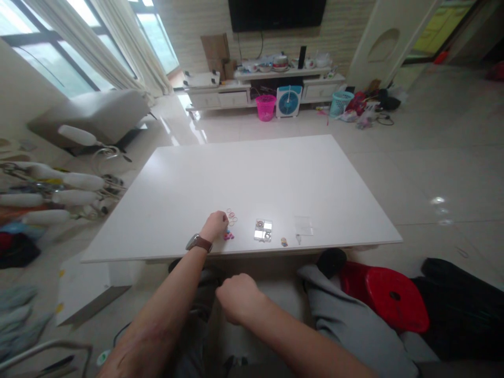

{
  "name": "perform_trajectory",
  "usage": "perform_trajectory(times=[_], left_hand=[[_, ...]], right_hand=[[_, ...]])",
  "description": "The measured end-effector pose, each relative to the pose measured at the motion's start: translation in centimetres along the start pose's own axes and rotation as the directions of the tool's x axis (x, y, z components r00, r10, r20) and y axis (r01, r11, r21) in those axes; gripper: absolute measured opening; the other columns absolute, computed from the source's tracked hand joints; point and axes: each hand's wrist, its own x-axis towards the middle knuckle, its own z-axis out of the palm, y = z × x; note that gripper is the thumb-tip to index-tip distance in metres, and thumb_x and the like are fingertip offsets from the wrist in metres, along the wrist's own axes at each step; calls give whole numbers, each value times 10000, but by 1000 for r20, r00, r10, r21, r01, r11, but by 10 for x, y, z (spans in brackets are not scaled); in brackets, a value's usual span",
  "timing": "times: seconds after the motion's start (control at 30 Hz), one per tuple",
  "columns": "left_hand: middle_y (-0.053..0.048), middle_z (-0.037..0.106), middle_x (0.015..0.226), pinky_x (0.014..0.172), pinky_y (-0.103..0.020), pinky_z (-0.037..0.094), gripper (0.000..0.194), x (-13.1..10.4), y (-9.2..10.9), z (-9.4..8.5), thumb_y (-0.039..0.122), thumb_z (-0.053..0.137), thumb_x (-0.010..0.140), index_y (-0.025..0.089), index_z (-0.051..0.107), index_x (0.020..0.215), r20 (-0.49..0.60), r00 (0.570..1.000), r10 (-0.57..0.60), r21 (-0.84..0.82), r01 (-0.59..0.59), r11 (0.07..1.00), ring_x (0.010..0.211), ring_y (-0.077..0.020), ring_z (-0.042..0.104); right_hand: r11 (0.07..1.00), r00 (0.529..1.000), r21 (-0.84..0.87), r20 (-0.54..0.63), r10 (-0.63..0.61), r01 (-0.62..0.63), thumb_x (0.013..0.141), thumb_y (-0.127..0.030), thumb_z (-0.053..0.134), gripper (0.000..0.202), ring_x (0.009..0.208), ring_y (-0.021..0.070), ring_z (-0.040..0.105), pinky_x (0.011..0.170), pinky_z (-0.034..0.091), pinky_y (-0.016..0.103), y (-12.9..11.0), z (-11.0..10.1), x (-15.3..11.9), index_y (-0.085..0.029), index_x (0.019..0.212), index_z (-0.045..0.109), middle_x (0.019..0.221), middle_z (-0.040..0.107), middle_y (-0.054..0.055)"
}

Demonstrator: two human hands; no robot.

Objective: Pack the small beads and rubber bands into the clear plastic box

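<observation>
My left hand (214, 226), with a watch (199, 242) on its wrist, rests over the near part of the white table. Its fingers are curled closed, and whatever they may hold is hidden. Right beside them lie small pink and blue pieces (228, 235) and several thin reddish rubber bands (231, 215). My right hand (239, 297) is closed in a fist just in front of the table edge, its palm side hidden. To the right are a small compartment box (263, 231) with round items inside, a tiny yellow-and-blue figure (284, 242), a small metal clip-like piece (298, 239) and a clear flat sheet or lid (303, 226).
The white table (255, 173) spans the middle. A red stool (396, 298) stands at the lower right, and a lamp with white shades (81, 181) at the left. Beyond are a pink basket (265, 108), a fan (289, 101) and a low cabinet (232, 98).
</observation>
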Motion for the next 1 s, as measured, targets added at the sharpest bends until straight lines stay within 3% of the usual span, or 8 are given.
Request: perform_trajectory(times=[0.17, 0.5, 0.7, 0.83, 1.0], left_hand=[[-122, 761, 850, 737, -247, 489, 165, -1, 2, -7, 177, 582, 856, 143, 743, 842, 30, 1000, -5, -11, 5, 1000, 803, -199, 687], [-90, 764, 863, 748, -238, 484, 174, -5, 20, -7, 193, 568, 864, 150, 731, 821, 50, 986, 158, -63, -154, 986, 818, -186, 692], [-84, 763, 920, 756, -239, 494, 192, -4, 14, -4, 255, 609, 866, 147, 720, 980, 13, 994, 110, -59, -109, 992, 816, -174, 689], [-106, 763, 921, 770, -253, 496, 167, -3, 12, -2, 274, 641, 851, 146, 726, 915, 5, 998, 69, -26, -69, 997, 836, -193, 689], [-125, 762, 872, 763, -262, 496, 133, 0, 10, 3, 186, 605, 824, 153, 733, 812, 26, 999, 28, 48, -29, 998, 841, -216, 701]], right_hand=[[1000, 1000, 7, -6, -10, 10, 896, -142, 603, 260, 1060, 289, 723, 856, 604, 403, 0, -4, -4, -103, 1105, 753, 1109, 753, 184], [1000, 1000, 0, -17, -11, 11, 893, -146, 608, 247, 1051, 283, 727, 836, 609, 396, 0, -6, -4, -112, 1088, 755, 1090, 756, 188], [1000, 1000, 5, -4, 5, -5, 902, -143, 595, 265, 1068, 289, 720, 864, 598, 400, 0, -3, -3, -111, 1113, 752, 1114, 753, 183], [1000, 1000, 7, -6, 4, -4, 900, -151, 608, 254, 1049, 291, 727, 848, 601, 398, 0, -3, -3, -110, 1102, 755, 1104, 753, 193], [1000, 1000, 9, -17, -6, 6, 896, -141, 608, 251, 1052, 292, 726, 844, 605, 406, 0, -4, -3, -104, 1096, 754, 1093, 754, 196]])
